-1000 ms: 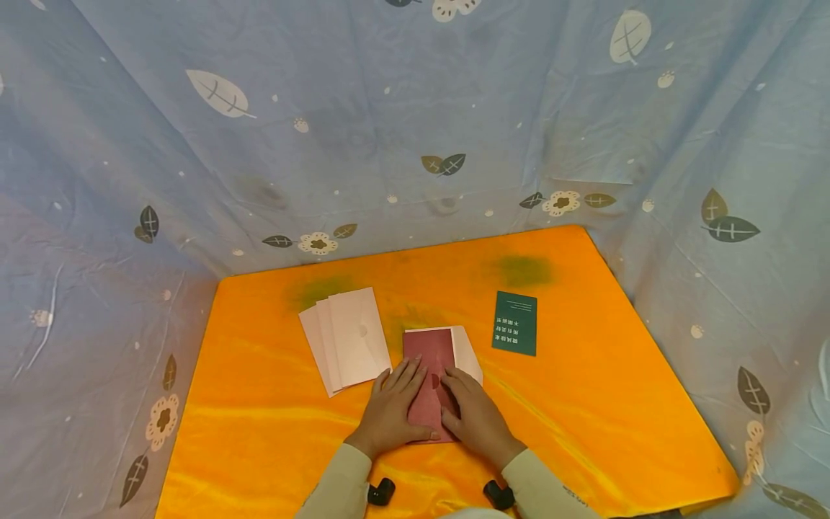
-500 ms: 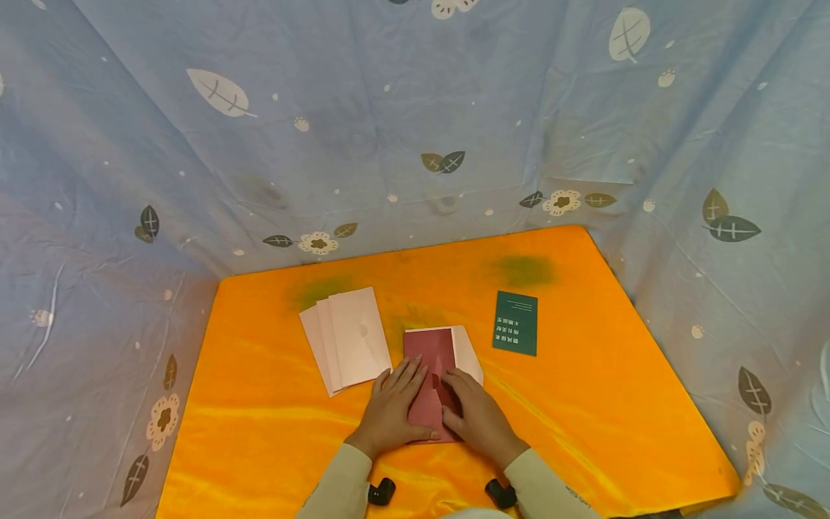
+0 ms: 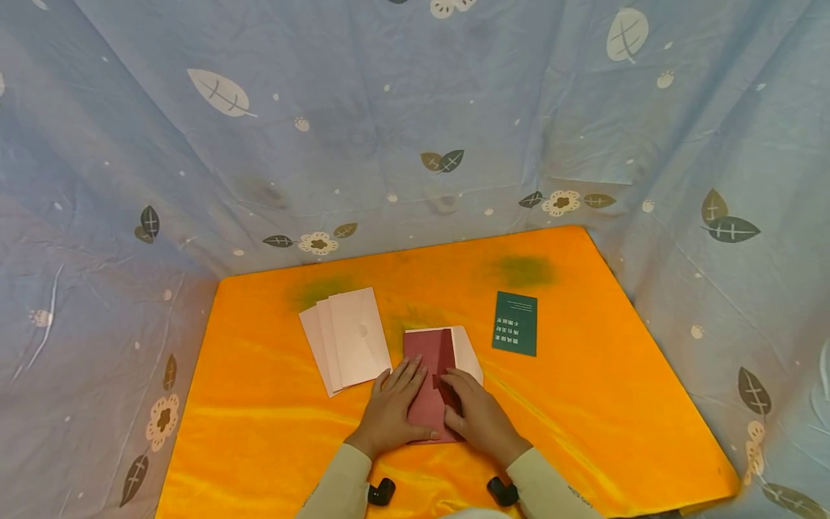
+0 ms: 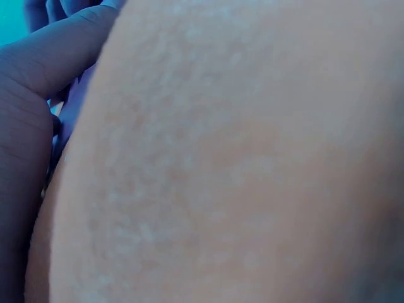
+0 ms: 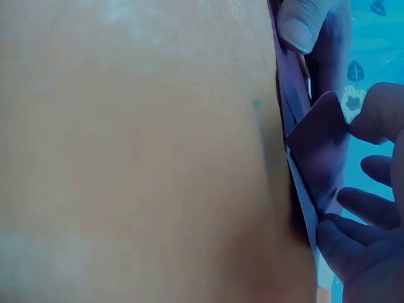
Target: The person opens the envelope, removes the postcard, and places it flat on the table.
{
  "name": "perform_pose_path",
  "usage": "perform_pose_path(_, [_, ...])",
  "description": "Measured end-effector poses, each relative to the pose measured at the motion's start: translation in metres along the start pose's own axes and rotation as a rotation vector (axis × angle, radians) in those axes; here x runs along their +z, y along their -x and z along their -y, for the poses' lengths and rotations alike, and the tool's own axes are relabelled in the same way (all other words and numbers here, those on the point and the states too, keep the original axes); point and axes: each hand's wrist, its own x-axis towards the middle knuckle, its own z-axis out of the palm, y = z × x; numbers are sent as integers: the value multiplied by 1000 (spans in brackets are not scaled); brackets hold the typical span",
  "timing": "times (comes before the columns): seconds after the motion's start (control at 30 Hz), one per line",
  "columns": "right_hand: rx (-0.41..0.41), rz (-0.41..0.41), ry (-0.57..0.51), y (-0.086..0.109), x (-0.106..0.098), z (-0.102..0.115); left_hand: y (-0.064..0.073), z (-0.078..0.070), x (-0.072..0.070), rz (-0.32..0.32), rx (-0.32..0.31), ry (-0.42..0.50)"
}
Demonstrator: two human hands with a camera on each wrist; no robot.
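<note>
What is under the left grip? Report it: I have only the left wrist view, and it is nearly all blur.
Observer: The head view shows a red envelope there, with the left grip resting on it, fingers extended.
Operator: Now give me the right grip.
Observer: The right grip has its fingers bent at the envelope's flap, which stands raised in the right wrist view.
Operator: Tell me what lies beyond the left grip, on its left side.
Observer: Three pale pink envelopes, overlapping in a fan, in the head view.
</note>
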Motion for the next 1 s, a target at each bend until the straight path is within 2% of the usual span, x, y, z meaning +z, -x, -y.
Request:
perform_pose_path(0.37, [53, -17, -27, 4, -5, -3, 0, 1, 2, -8, 3, 7])
perform_pose_path(0.77, [-21, -70, -75, 7, -9, -7, -1, 4, 5, -17, 16, 22])
perform_pose_path(1.0, [-34, -93, -57, 8, -11, -9, -1, 1, 2, -3, 2, 23])
